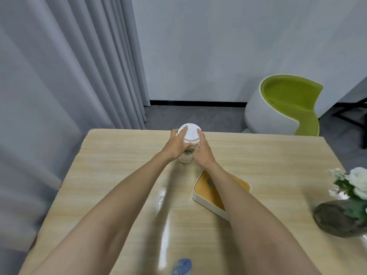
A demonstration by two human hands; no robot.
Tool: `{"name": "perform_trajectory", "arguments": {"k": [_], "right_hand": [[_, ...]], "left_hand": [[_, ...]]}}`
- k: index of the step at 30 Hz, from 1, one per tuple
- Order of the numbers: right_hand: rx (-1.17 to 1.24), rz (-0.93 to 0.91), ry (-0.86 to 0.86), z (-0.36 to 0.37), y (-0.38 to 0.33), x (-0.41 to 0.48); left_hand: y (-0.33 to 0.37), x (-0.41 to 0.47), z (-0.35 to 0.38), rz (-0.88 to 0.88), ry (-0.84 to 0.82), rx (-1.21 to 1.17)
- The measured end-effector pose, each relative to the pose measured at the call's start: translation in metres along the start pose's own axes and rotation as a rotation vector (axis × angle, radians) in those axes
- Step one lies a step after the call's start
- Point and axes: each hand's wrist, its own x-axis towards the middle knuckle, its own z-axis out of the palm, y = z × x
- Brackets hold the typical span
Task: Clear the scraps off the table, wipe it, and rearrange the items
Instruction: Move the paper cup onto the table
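Observation:
A white paper cup (187, 153) with a white lid and a green logo stands upright near the far edge of the light wooden table (123, 175). My left hand (174, 146) wraps its left side, the thumb lying across the front. From the right, my right hand (204, 151) presses against the cup, one fingertip on the lid. A white tray with a yellow inside (206, 192) lies behind my right forearm, partly hidden by it. No scraps are visible on the tabletop.
A dark round vase (335, 219) with white flowers (357, 183) stands at the table's right edge. A blue object (182, 267) pokes in at the bottom edge. Grey curtains hang on the left; a green and white chair (284, 108) sits beyond the table.

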Motion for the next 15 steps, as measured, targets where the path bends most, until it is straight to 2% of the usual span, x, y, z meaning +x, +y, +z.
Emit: {"name": "perform_trajectory", "arguments": {"k": [11,15], "right_hand": [[-0.063,-0.007,-0.036,-0.007,-0.016,-0.026],[-0.103,-0.008,-0.001,-0.008,-0.017,-0.043]], "left_hand": [[-0.006,-0.026,-0.013,-0.029,-0.049,0.049],[-0.006,-0.043,-0.02,-0.018,-0.021,0.096]]}}
